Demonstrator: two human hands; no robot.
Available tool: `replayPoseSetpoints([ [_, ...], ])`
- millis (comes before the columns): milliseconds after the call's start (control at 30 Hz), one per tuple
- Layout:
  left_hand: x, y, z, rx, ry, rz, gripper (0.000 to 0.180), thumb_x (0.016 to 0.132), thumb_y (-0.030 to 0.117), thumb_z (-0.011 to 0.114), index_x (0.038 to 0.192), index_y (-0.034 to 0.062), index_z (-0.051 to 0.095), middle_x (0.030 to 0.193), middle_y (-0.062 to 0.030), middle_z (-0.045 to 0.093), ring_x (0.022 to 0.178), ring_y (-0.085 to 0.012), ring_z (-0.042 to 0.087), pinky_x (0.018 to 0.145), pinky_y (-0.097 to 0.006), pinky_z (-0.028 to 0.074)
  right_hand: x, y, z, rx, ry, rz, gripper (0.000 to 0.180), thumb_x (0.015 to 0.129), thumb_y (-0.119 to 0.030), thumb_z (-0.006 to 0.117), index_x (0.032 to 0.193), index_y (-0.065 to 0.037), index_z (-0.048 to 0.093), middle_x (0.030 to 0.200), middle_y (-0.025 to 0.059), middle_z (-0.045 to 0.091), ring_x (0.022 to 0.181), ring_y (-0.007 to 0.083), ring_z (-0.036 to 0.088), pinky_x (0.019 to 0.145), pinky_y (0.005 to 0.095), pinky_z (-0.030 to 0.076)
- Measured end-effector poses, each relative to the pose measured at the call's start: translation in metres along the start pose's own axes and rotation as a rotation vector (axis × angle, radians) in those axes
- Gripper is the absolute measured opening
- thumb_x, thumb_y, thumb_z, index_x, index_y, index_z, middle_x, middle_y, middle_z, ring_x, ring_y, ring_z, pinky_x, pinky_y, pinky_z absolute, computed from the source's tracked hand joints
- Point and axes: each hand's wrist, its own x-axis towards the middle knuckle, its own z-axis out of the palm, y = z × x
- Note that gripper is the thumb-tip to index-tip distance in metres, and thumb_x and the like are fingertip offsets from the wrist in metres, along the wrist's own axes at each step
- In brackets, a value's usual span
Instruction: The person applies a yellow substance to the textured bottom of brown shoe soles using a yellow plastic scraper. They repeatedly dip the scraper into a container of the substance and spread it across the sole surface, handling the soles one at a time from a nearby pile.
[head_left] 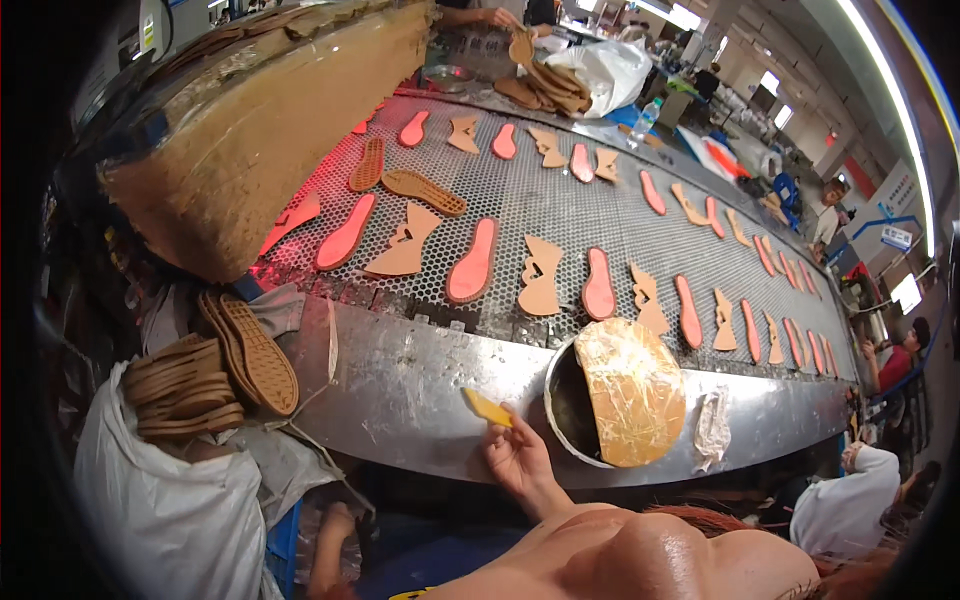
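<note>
My right hand (517, 458) is raised over the near metal edge of the bench, its fingers pinched round a flat yellow piece (487, 408) with a pointed end. Just right of it stands a round metal pot (562, 405), partly covered by a brown board (635, 390) wrapped in clear film. What lies inside the pot is dark and hard to make out. Low at the left, my left hand (338, 520) hangs below the bench edge, near a white sack (165, 510). Its fingers are not clear enough to read. Brown shoe soles (265, 360) are piled on the sack.
Beyond the metal ledge (400, 400) runs a perforated conveyor (400, 290) bearing pink insoles (471, 262), tan cut pieces (541, 275) and two brown soles (424, 191). A large brown box-like hood (230, 150) blocks the far left. Crumpled film (713, 428) lies right of the pot. Other people work around.
</note>
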Motion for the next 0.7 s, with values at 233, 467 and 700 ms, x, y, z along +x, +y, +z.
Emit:
replayPoseSetpoints([
  [233,-0.012,0.046,-0.068,0.095,-0.249,0.021,0.027,0.084,0.023,0.056,0.098,-0.0002,0.061,0.102,-0.0231,0.06,0.093,-0.0359,0.059,0.078,-0.044,0.047,0.011,0.002,0.054,0.008,0.267,0.211,0.027,0.093,-0.016,0.051,0.118,-0.005,0.05,0.096,0.0156,0.059,0.085,0.024,0.06,0.075,0.0349,0.051],
  [467,0.02,0.127,-0.075,0.086,-0.354,0.067,0.028,0.085,0.022,0.056,0.101,-0.0002,0.06,0.104,-0.0226,0.06,0.095,-0.0355,0.058,0.08,-0.044,0.046,0.047,-0.051,0.106,-0.029,0.29,0.104,0.024,0.094,-0.017,0.05,0.115,-0.006,0.052,0.096,0.0133,0.061,0.085,0.0217,0.06,0.074,0.0352,0.05],
  [700,0.029,0.165,-0.081,0.084,-0.446,0.084,0.029,0.085,0.022,0.055,0.104,-0.0001,0.058,0.106,-0.0221,0.059,0.096,-0.035,0.058,0.081,-0.043,0.046,0.072,-0.072,0.141,-0.101,0.47,-0.059,0.024,0.094,-0.014,0.048,0.114,-0.004,0.053,0.098,0.015,0.061,0.079,0.0222,0.061,0.074,0.036,0.05],
])
